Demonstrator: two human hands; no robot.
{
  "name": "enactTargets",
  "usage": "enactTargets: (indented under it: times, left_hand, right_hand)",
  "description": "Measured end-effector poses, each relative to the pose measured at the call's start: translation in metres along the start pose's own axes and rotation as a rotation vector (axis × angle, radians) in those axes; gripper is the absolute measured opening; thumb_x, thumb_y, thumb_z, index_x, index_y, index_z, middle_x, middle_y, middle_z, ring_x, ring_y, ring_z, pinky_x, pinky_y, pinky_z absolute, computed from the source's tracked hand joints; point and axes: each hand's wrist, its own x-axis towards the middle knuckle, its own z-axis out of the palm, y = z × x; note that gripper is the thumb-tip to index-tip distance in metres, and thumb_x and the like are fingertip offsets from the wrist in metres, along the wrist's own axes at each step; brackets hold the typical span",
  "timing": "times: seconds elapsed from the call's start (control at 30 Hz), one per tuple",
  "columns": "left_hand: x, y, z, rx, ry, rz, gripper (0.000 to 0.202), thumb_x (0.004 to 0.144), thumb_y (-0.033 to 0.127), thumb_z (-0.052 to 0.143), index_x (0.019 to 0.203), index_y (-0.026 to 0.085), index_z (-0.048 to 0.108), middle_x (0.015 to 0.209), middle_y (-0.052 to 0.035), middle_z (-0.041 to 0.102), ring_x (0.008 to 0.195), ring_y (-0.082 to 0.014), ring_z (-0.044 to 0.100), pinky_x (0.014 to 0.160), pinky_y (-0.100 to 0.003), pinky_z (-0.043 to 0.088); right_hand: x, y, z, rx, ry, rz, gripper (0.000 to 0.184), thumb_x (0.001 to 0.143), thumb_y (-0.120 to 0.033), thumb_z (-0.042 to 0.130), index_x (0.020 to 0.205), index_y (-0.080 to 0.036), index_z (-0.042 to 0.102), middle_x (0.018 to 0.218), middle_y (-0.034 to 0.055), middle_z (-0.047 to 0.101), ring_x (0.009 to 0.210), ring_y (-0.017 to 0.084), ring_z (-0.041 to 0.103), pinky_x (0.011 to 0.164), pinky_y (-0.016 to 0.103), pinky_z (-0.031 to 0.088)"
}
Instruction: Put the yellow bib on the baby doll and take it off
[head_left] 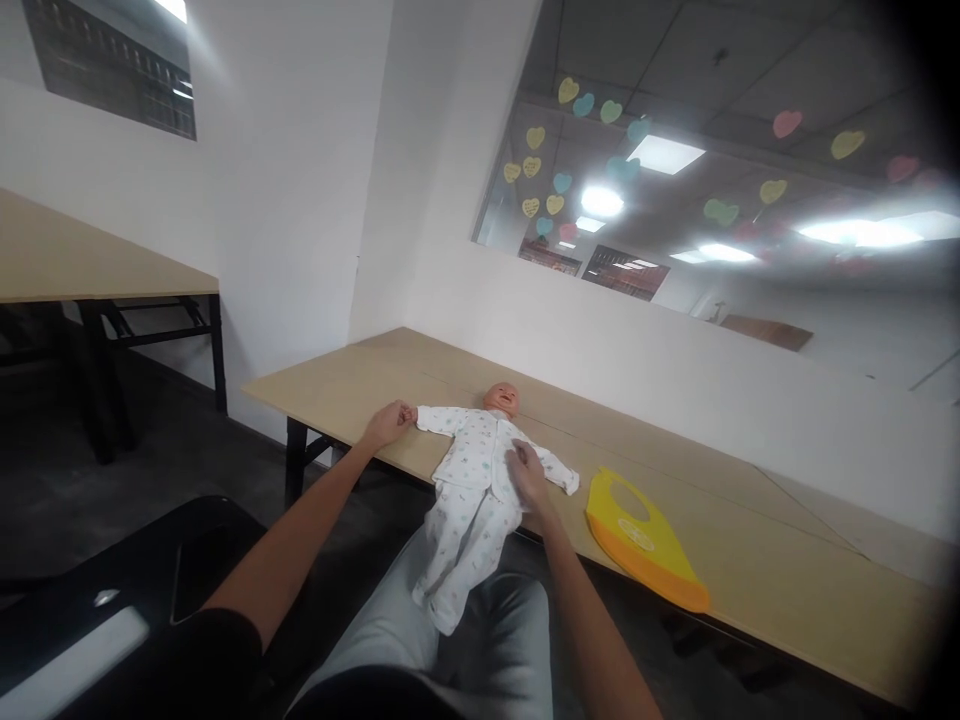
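A baby doll [502, 400] lies on its back at the table's near edge, its legs hanging over toward my lap. It wears a white printed long-sleeved top [472, 445] and matching trousers [469, 530]. On the left side, my left hand [387, 425] is closed around the doll's small hand at the sleeve's end. My right hand [528, 474] rests against the other side of the doll's chest, fingers curled on the top's fabric; the exact pinch is partly hidden. The doll's other sleeve [561, 474] lies stretched out on the table.
To the right of the doll, a yellow bib with an orange pocket [637, 535] lies on the wooden table [780, 570], overhanging its front edge. A white wall and a window with heart-shaped notes stand behind. Another table [97, 255] is at left, above a black chair [202, 540].
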Motion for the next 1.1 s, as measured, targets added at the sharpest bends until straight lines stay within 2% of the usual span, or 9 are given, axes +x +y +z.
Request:
enactTargets:
  times: [0.13, 0.23, 0.3, 0.4, 0.5, 0.6, 0.73, 0.97, 1.1]
  left_hand:
    - [0.001, -0.001, 0.0, 0.005, -0.003, 0.011, 0.032, 0.09, 0.044, 0.057, 0.11, 0.019, 0.061, 0.102, -0.0074, 0.072, 0.088, -0.0194, 0.066, 0.079, -0.029, 0.048]
    - [0.002, -0.002, -0.001, 0.006, -0.009, 0.011, 0.034, 0.091, 0.046, 0.056, 0.11, 0.019, 0.06, 0.102, -0.0077, 0.071, 0.089, -0.0197, 0.065, 0.079, -0.029, 0.048]
    - [0.003, -0.003, -0.001, 0.005, -0.01, 0.01, 0.033, 0.091, 0.045, 0.057, 0.11, 0.019, 0.059, 0.103, -0.0077, 0.071, 0.09, -0.0193, 0.066, 0.079, -0.029, 0.048]
    - [0.003, -0.005, -0.001, -0.002, -0.012, 0.012, 0.03, 0.091, 0.043, 0.056, 0.108, 0.019, 0.059, 0.105, -0.0077, 0.072, 0.09, -0.0184, 0.066, 0.079, -0.028, 0.048]
    - [0.003, -0.005, -0.001, -0.001, -0.013, 0.01, 0.028, 0.091, 0.042, 0.056, 0.106, 0.019, 0.059, 0.105, -0.0074, 0.072, 0.091, -0.0184, 0.067, 0.08, -0.027, 0.049]
    - [0.003, -0.005, -0.001, 0.01, -0.008, 0.005, 0.028, 0.091, 0.043, 0.055, 0.106, 0.02, 0.06, 0.103, -0.0073, 0.072, 0.089, -0.0191, 0.067, 0.079, -0.028, 0.05]
    - [0.003, -0.005, -0.001, 0.015, 0.011, 0.004, 0.028, 0.089, 0.043, 0.057, 0.104, 0.02, 0.06, 0.104, -0.0081, 0.072, 0.089, -0.0202, 0.067, 0.08, -0.03, 0.049]
    - [0.002, -0.004, -0.004, -0.009, 0.004, 0.021, 0.03, 0.089, 0.046, 0.056, 0.103, 0.02, 0.059, 0.099, -0.0081, 0.071, 0.086, -0.0207, 0.067, 0.077, -0.031, 0.049]
    - [0.002, -0.005, -0.004, -0.011, 0.005, 0.016, 0.031, 0.09, 0.049, 0.054, 0.102, 0.02, 0.058, 0.1, -0.0083, 0.071, 0.086, -0.0209, 0.066, 0.077, -0.031, 0.049]
  right_hand:
    - [-0.003, 0.047, -0.051, -0.125, 0.072, 0.119, 0.055, 0.093, -0.032, 0.046, 0.139, -0.004, 0.061, 0.138, 0.0193, 0.063, 0.125, 0.026, 0.062, 0.108, 0.032, 0.047]
    - [-0.005, 0.081, -0.079, -0.271, 0.061, 0.224, 0.042, 0.089, -0.022, 0.046, 0.114, -0.001, 0.073, 0.113, 0.0229, 0.071, 0.106, 0.029, 0.067, 0.093, 0.033, 0.049]
    - [-0.003, 0.095, -0.086, -0.352, 0.03, 0.29, 0.037, 0.089, -0.018, 0.045, 0.102, 0.0, 0.075, 0.103, 0.0238, 0.072, 0.097, 0.03, 0.069, 0.083, 0.032, 0.048]
    - [0.003, 0.102, -0.083, -0.417, -0.031, 0.333, 0.039, 0.096, -0.023, 0.045, 0.1, -0.001, 0.077, 0.104, 0.0233, 0.073, 0.095, 0.028, 0.07, 0.077, 0.029, 0.045]
    - [0.01, 0.1, -0.079, -0.453, -0.062, 0.338, 0.046, 0.102, -0.035, 0.045, 0.103, -0.002, 0.077, 0.106, 0.0236, 0.073, 0.101, 0.029, 0.071, 0.081, 0.029, 0.047]
    - [0.009, 0.095, -0.079, -0.472, -0.056, 0.333, 0.048, 0.103, -0.039, 0.043, 0.11, -0.004, 0.075, 0.11, 0.0223, 0.073, 0.103, 0.028, 0.071, 0.085, 0.03, 0.048]
    - [0.003, 0.088, -0.078, -0.477, -0.048, 0.301, 0.045, 0.102, -0.04, 0.043, 0.111, -0.009, 0.074, 0.113, 0.0193, 0.073, 0.104, 0.024, 0.07, 0.089, 0.029, 0.049]
    - [-0.004, 0.073, -0.064, -0.475, -0.034, 0.258, 0.041, 0.093, -0.041, 0.053, 0.109, -0.008, 0.073, 0.118, 0.0236, 0.069, 0.117, 0.032, 0.065, 0.101, 0.038, 0.048]
    - [-0.001, 0.071, -0.058, -0.422, 0.003, 0.22, 0.04, 0.092, -0.038, 0.05, 0.112, -0.011, 0.072, 0.117, 0.0203, 0.07, 0.115, 0.03, 0.066, 0.1, 0.038, 0.049]
